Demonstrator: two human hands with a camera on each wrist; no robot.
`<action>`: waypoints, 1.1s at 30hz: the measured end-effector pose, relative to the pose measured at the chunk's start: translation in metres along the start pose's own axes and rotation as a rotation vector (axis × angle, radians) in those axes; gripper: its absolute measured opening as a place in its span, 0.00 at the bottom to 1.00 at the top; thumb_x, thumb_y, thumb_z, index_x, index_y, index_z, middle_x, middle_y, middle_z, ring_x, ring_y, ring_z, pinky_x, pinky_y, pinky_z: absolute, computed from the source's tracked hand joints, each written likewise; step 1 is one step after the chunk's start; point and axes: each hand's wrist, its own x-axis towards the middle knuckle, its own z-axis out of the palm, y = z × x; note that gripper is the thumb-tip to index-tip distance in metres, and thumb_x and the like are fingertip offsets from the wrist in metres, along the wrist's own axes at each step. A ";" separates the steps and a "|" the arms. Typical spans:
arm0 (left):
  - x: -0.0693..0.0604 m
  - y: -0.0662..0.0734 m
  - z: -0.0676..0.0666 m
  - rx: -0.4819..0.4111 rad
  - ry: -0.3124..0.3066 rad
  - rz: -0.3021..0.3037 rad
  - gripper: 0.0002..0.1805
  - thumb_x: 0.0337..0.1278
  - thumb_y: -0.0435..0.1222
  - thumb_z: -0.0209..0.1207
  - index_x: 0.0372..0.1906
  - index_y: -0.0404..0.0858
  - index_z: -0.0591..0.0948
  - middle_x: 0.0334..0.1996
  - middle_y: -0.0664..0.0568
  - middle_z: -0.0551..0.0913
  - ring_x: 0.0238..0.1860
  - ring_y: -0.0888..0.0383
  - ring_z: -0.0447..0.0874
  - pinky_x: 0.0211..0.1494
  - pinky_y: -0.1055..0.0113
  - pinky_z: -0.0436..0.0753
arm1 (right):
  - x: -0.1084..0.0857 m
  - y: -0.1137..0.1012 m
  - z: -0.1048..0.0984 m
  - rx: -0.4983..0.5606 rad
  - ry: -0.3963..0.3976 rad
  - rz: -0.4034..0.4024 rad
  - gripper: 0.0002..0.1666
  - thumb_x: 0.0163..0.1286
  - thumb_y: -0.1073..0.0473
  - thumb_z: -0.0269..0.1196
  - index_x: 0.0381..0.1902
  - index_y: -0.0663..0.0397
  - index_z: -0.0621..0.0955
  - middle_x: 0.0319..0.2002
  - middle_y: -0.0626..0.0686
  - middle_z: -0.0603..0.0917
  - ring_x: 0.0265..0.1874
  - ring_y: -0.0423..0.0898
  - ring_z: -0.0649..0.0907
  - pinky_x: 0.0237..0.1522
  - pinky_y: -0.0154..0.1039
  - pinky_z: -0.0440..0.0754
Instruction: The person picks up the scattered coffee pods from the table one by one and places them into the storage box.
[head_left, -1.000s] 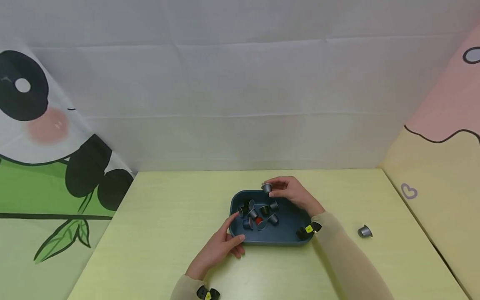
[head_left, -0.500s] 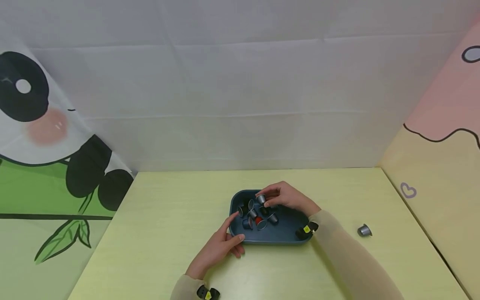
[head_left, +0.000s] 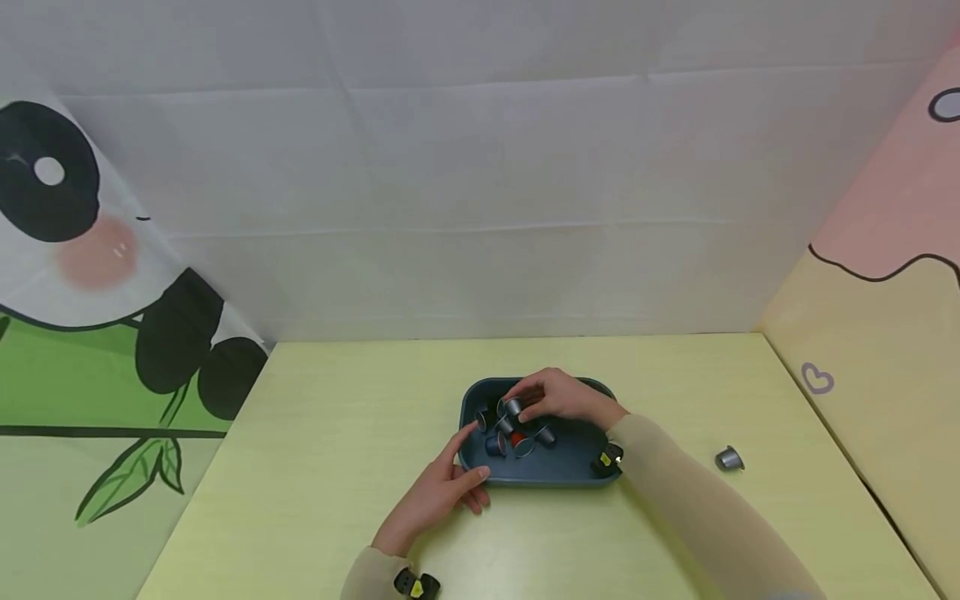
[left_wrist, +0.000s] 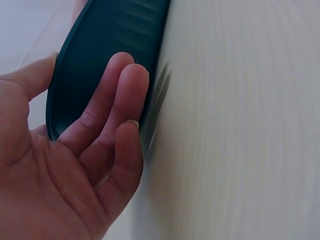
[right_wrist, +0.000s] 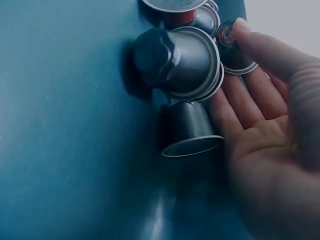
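Observation:
My left hand (head_left: 431,504) holds the near left corner of a dark blue tray (head_left: 540,482). In the left wrist view its thumb is at the tray's rim and the other fingers lie curled against the outer wall. My right hand (head_left: 558,396) pinches a grey coffee capsule (head_left: 513,407) between thumb and fingers, low over the left part of the tray. Several capsules lie jumbled below, among them a red one (head_left: 517,439) and a dark blue one (head_left: 495,446). The right wrist view shows a dark grey capsule (right_wrist: 190,122) beside the right hand's fingers. That hand hides some of the pile.
A single grey capsule (head_left: 729,459) lies on its side on the pale yellow table (head_left: 337,433), right of the tray. White cloth (head_left: 480,283) hangs along the back. Printed panels stand at the left and right sides.
My right hand has moved left and down, carrying the grey capsule from above the tray's far rim to just over the pile. The left hand stays at the tray.

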 end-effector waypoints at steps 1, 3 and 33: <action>0.000 0.000 0.000 -0.001 0.000 0.001 0.41 0.70 0.45 0.59 0.80 0.53 0.50 0.28 0.39 0.86 0.28 0.40 0.87 0.39 0.56 0.85 | 0.000 0.001 0.000 -0.026 -0.001 -0.001 0.21 0.65 0.64 0.69 0.56 0.60 0.83 0.53 0.55 0.85 0.55 0.52 0.83 0.56 0.47 0.79; 0.000 -0.001 0.000 -0.001 0.001 0.002 0.42 0.70 0.45 0.60 0.80 0.53 0.50 0.28 0.39 0.86 0.28 0.40 0.87 0.38 0.56 0.85 | 0.001 0.001 0.001 -0.083 -0.004 0.008 0.21 0.65 0.63 0.71 0.55 0.58 0.84 0.52 0.54 0.85 0.55 0.51 0.83 0.56 0.47 0.79; -0.004 0.001 0.001 0.004 0.008 -0.002 0.41 0.71 0.45 0.59 0.80 0.53 0.50 0.28 0.40 0.86 0.28 0.41 0.87 0.38 0.57 0.85 | 0.002 0.001 0.003 -0.046 -0.036 0.037 0.20 0.65 0.64 0.70 0.55 0.56 0.84 0.52 0.50 0.85 0.54 0.47 0.83 0.55 0.42 0.80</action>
